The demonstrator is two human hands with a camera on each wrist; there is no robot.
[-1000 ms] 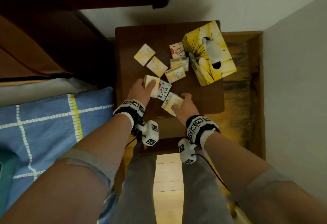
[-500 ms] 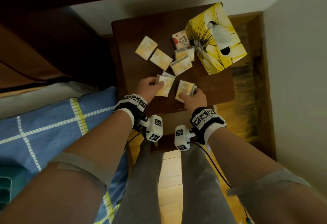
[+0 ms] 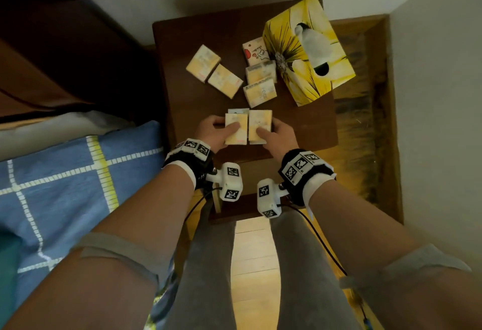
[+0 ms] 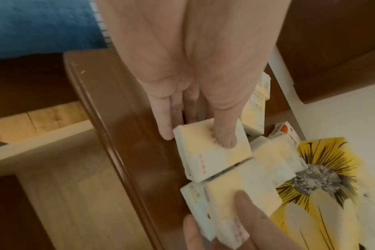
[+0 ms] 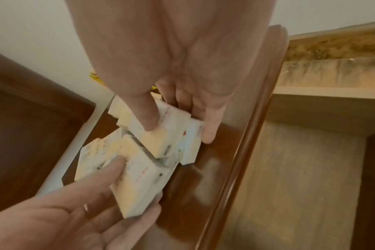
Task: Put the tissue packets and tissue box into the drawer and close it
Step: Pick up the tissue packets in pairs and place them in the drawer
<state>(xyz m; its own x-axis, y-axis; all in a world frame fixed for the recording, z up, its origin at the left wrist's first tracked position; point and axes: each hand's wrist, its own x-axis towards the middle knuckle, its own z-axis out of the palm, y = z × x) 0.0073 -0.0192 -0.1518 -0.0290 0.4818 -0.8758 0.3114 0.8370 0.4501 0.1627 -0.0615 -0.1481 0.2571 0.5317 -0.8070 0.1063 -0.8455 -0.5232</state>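
On the brown nightstand top (image 3: 198,35), each hand grips a small stack of yellow-white tissue packets, side by side near the front edge. My left hand (image 3: 224,131) has its thumb on top of its stack (image 3: 236,131) and fingers underneath, also clear in the left wrist view (image 4: 212,152). My right hand (image 3: 268,129) holds its stack (image 3: 260,123) the same way (image 5: 161,137). Several loose packets (image 3: 224,80) lie further back. The yellow flowered tissue box (image 3: 307,50) stands at the back right. The drawer (image 4: 75,203) is pulled out below the front edge, its pale bottom bare (image 5: 289,186).
A bed with a blue checked cover (image 3: 65,173) lies to the left, with a dark wooden headboard (image 3: 65,56) behind it. White walls close in behind and to the right (image 3: 438,95). My grey-trousered legs (image 3: 208,264) stand before the drawer on the wooden floor (image 3: 250,246).
Both hands have lifted their packets and brought the two stacks together side by side at the nightstand's front edge. The other packets and the box have not moved.
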